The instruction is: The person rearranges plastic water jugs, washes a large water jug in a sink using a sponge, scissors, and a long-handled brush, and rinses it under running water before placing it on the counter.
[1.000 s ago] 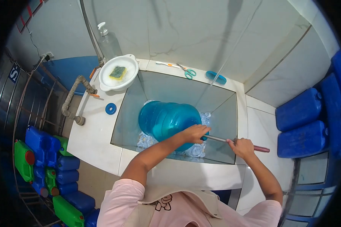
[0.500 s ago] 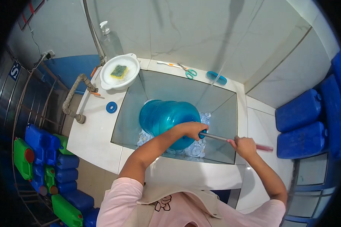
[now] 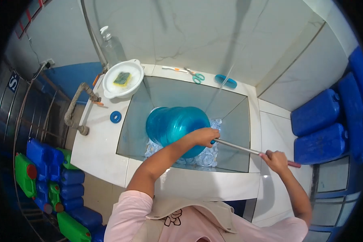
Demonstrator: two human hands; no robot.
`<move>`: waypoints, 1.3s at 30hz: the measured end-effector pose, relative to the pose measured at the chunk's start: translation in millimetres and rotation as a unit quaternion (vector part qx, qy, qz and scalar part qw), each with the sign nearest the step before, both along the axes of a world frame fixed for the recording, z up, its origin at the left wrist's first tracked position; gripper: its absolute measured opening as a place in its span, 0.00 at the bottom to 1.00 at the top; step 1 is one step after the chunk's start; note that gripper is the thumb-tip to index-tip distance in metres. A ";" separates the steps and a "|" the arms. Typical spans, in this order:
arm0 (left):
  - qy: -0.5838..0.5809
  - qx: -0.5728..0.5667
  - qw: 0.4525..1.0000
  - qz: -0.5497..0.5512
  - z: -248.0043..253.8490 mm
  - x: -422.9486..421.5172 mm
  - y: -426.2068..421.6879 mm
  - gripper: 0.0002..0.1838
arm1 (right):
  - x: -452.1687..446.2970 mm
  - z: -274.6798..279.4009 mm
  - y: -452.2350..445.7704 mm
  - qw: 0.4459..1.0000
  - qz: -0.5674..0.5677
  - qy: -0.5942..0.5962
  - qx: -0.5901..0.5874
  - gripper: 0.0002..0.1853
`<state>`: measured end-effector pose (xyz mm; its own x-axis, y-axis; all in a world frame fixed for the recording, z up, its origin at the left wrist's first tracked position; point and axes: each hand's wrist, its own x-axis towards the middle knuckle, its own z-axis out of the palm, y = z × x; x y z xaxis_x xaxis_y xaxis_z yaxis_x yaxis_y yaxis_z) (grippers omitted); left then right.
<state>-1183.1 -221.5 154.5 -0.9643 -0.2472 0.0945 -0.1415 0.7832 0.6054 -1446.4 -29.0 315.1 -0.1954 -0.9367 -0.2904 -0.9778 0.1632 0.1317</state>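
The blue jug (image 3: pixel 175 121) was clasped at its mouth end by the left grip (image 3: pixel 205 137). A rod (image 3: pixel 238 147) was clenched in the right grip (image 3: pixel 276 161).

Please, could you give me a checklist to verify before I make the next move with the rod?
1. Left hand steadying the translucent blue plastic jug: ok, at the end facing the rod.
2. Right hand gripping the long metal rod with reddish handle: ok.
3. Rod tip inside the jug: cannot tell, its far end is hidden.
4. Jug cushioned: ok, lying on crumpled pale-blue patterned cloth.
5. Teal-handled metal scissors clear of the rod: ok, on the basin's far ledge.
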 end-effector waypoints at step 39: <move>0.104 -0.248 0.915 0.301 -14.0 -11.7 35.9 0.14 | 28.5 19.8 -14.6 0.980 -0.078 -0.155 0.099 0.32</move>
